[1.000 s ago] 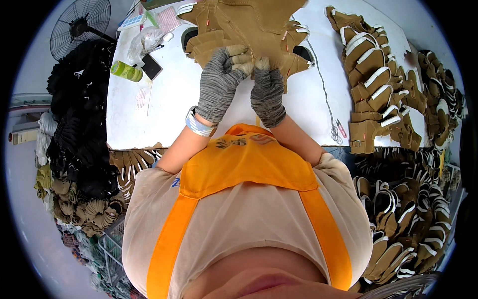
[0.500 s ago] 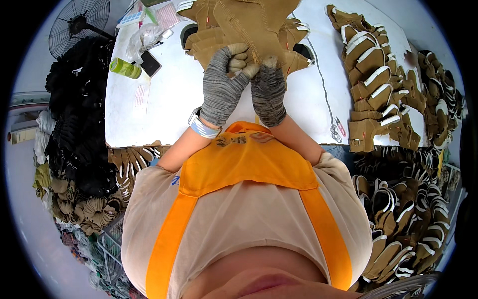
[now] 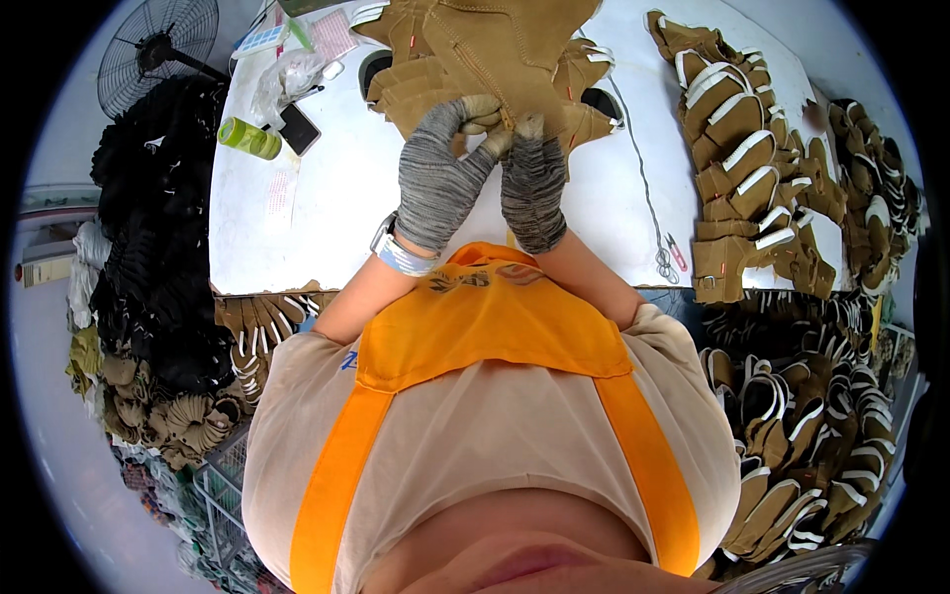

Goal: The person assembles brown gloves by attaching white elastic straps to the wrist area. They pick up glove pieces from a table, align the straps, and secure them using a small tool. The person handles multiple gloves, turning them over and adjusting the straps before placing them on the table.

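Observation:
Both my hands wear grey knit gloves with pale fingertips. A brown boot upper (image 3: 505,49) with a zipper (image 3: 480,71) down its side lies across others of its kind on the white table. My left hand (image 3: 440,178) is closed, its thumb and fingers pinching the upper's lower edge by the zipper's near end. Right beside it, my right hand (image 3: 534,188) is closed on the same edge, fingertips partly hidden by the glove and the material. Under the held piece, a stack of brown uppers (image 3: 421,84) shows white-lined edges.
Rows of brown uppers (image 3: 732,178) cover the white table's (image 3: 327,218) right side. A red thread snipper (image 3: 677,252) lies near a dark cord (image 3: 641,158). At left are a green can (image 3: 249,138), a phone (image 3: 299,127) and a plastic bag (image 3: 282,84). A black pile (image 3: 158,238) stands beyond.
Both hands have shifted very slightly, the left one a little to the left and nearer me. Their grip at the zipper's end stays the same.

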